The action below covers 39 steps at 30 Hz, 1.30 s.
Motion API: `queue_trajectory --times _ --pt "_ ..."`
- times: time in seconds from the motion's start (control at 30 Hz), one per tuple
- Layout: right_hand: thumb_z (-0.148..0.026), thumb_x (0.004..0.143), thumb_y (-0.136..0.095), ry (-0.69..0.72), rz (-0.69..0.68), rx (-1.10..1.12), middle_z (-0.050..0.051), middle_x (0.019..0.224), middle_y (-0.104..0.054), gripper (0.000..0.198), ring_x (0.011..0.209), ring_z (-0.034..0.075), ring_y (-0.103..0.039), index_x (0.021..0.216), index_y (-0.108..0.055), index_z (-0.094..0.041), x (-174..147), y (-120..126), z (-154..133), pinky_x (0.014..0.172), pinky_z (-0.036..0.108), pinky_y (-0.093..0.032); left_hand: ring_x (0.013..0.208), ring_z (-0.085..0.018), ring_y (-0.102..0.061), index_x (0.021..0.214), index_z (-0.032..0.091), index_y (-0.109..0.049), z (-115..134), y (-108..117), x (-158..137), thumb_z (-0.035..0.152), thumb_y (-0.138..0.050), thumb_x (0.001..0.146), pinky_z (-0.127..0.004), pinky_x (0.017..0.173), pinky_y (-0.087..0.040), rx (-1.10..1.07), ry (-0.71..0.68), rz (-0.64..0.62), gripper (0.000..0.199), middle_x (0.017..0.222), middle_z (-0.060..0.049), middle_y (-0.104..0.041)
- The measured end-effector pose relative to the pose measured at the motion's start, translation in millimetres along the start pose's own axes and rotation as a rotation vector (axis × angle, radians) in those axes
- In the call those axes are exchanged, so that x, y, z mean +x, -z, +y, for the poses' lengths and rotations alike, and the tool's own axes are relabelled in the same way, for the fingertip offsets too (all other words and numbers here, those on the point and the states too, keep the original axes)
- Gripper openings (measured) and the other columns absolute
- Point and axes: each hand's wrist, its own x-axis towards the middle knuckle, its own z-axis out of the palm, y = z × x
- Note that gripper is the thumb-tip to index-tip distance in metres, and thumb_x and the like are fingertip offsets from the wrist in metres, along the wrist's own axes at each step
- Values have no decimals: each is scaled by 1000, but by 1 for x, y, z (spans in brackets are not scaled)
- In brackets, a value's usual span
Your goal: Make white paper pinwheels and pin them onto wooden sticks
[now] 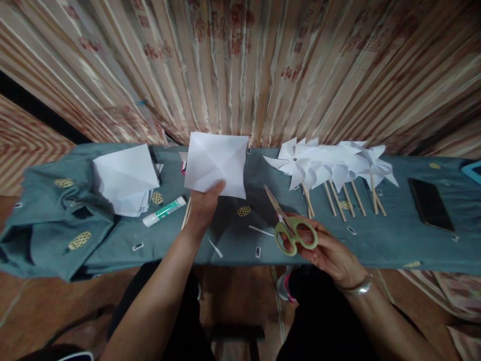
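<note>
From here I see only the thumb of the left hand (205,204) on the white sheet (216,158) — its fingers are hidden underneath — and that wrist partly covers some wooden sticks (186,214). At far right, a blue-edged object (468,170) is cut off; the glue stick's (164,211) lettering is unreadably small.

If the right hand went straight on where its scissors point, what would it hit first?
The scissors would probably meet the white sheet in the left hand, though depth is unclear; they might pass over or under.
</note>
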Motion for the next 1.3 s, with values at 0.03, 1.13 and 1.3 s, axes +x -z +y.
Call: queue_trajectory --times 0.03,1.13,1.3 --pt "-31 58 -86 -18 -22 77 3 79 -73 43 60 10 -62 98 -74 -20 2 -5 3 53 19 -50 115 -30 -63 118 20 -60 1 0 0 27 -76 69 -47 103 -49 -22 -5 13 53 122 -10 -68" --pt "-40 71 -80 169 10 -497 0 74 -67 42 61 9 -56 106 -75 -19 30 -17 35 57 22 -48 96 -24 -69 111 21 -64 3 2 -9 18 -76 68 -39 92 -54 -123 -17 -66 45 98 -3 -73" --pt "-39 74 -78 189 -10 -546 0 73 -67 39 56 7 -49 107 -74 -19 29 -19 31 52 21 -45 102 -25 -68 112 24 -65 1 3 -11 21 -77 68 -39 95 -53 -106 25 -91 45 101 -3 -73"
